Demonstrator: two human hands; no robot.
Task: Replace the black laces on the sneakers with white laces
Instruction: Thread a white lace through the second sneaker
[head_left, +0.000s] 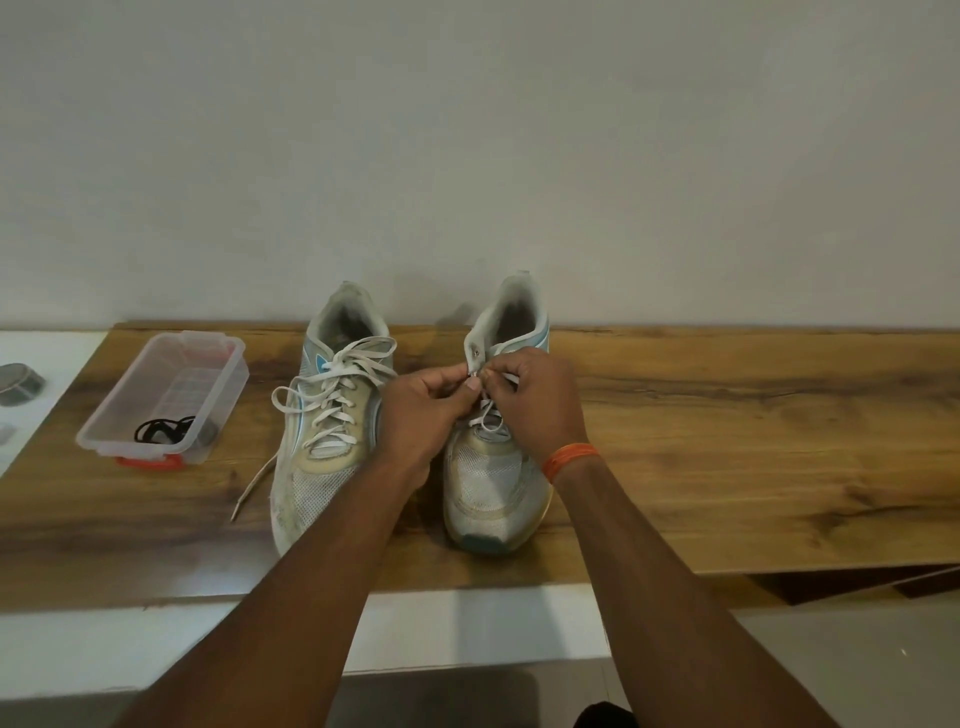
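both forearms reach up from the near edge, and the left hand (426, 410) and right hand (535, 395) meet over the right sneaker (488, 483). fingers (470, 387) of both hands are pinched narrow on the white lace (488, 415) end, just at the top eyelet. left of the fingers stands the left sneaker (322, 415), already laced white (ends trailing loose on the desk (727, 441)). farther left, the black laces (166, 428) lie coiled in a clear plastic box (130, 405).
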